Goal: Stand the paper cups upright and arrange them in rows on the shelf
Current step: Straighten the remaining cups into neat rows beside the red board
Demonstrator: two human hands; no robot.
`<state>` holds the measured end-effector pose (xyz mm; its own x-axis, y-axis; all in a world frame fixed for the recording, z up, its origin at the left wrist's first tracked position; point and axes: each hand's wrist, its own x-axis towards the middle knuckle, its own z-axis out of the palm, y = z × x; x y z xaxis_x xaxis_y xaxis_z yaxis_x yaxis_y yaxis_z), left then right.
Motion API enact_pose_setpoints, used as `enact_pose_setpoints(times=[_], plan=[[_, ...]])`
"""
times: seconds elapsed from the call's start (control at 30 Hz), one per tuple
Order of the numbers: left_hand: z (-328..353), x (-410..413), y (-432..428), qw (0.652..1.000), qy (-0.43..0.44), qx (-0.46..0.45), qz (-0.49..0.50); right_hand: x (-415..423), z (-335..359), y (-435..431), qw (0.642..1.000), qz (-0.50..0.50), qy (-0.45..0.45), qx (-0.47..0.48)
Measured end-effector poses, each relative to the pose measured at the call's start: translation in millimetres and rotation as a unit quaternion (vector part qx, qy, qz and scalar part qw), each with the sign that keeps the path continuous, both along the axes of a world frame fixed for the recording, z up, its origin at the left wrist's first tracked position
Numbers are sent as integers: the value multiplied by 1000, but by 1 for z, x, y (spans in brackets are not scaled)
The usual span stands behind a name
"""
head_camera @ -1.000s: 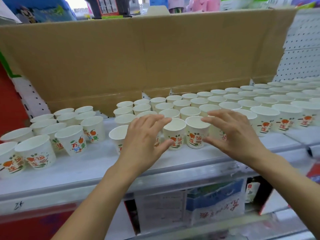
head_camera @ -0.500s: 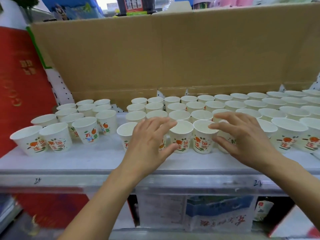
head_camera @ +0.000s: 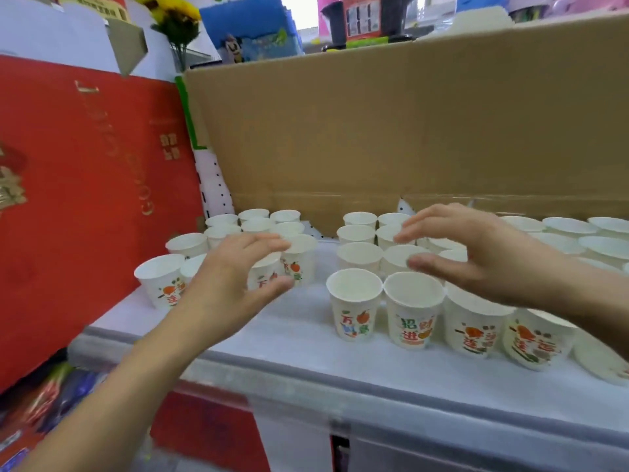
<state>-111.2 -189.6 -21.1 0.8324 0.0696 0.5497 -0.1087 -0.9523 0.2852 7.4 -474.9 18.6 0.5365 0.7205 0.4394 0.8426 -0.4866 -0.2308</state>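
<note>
Many white paper cups with orange and green print stand upright on the white shelf [head_camera: 292, 338]. A smaller cluster [head_camera: 255, 223] stands at the left, and a bigger block in rows [head_camera: 357, 257] fills the middle and right. A gap of bare shelf separates them. My left hand [head_camera: 235, 277] hovers in front of the left cluster, fingers spread, its fingertips by a front cup [head_camera: 299, 257]. Over the left end of the big block my right hand [head_camera: 476, 253] is held spread above the cups, holding nothing. Two front cups [head_camera: 354, 304] [head_camera: 413, 308] stand below it.
A tall brown cardboard sheet [head_camera: 391, 124] stands behind the cups. A large red box [head_camera: 85, 185] closes off the shelf's left side. The shelf's grey front rail [head_camera: 340, 379] runs below, with packaged goods on a lower level at the bottom left.
My view has swung left and closer. Both hands have shifted left: the left hand went from the big block to the left cluster, the right hand to the block's left end.
</note>
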Motion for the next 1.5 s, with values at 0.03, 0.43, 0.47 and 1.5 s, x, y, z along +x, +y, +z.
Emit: enact_pose_setpoints(times=[0.03,0.43,0.47,1.5], plan=[[3,2,15,1000,15,7,8,5,2,17,1000,6,1,-8],[18,40,96,968,201,98,-115,39,-11,203,952,-39,-91,-290],[22,38,99,961,228,86,-134,37,-11,205,949,-38,-89,-299],[61,167,149,912,377,9,-161,102,12,232,930,61,148,-332]])
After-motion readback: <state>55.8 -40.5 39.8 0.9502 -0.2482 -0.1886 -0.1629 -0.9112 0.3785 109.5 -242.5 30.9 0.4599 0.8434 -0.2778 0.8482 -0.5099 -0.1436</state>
